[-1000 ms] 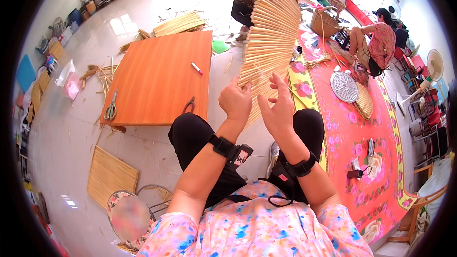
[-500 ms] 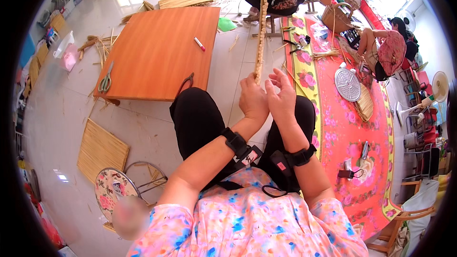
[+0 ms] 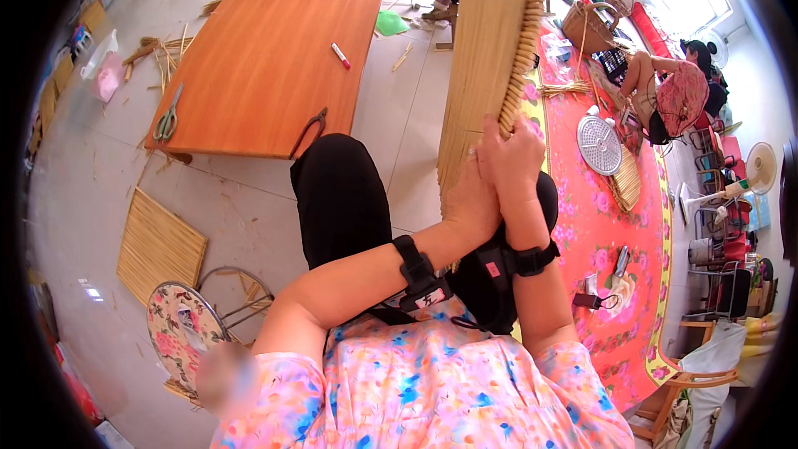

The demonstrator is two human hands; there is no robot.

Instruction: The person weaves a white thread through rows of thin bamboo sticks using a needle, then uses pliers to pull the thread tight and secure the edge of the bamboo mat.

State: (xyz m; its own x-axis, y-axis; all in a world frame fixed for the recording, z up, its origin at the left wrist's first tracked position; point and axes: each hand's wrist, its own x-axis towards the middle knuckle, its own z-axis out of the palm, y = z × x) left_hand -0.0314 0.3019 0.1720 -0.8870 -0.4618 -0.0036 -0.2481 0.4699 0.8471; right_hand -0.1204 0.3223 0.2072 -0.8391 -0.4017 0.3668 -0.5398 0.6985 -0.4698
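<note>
A pale, straw-coloured woven panel (image 3: 478, 58) stands tilted in front of my knees, its flat face turned toward the left. Along its right edge runs a close row of short, knobby strand ends (image 3: 521, 54). My left hand (image 3: 472, 195) grips the panel low down, its fingers partly hidden. Just above and to the right, my right hand (image 3: 513, 158) is closed on the knobby edge, fingertips curled against the strands. The two hands touch at the wrists.
On the low orange table (image 3: 266, 66) at left lie scissors (image 3: 168, 120), pliers (image 3: 311, 131) and a marker (image 3: 341, 56). A flowered red mat (image 3: 598, 241) spreads at right with tools and a grey round disc (image 3: 600, 145). Two people sit beyond. A floral stool (image 3: 179, 320) stands lower left.
The panel has turned from edge-on to show its broad face. Both hands have shifted right and nearer, and my right hand has gone from open to closed on the edge.
</note>
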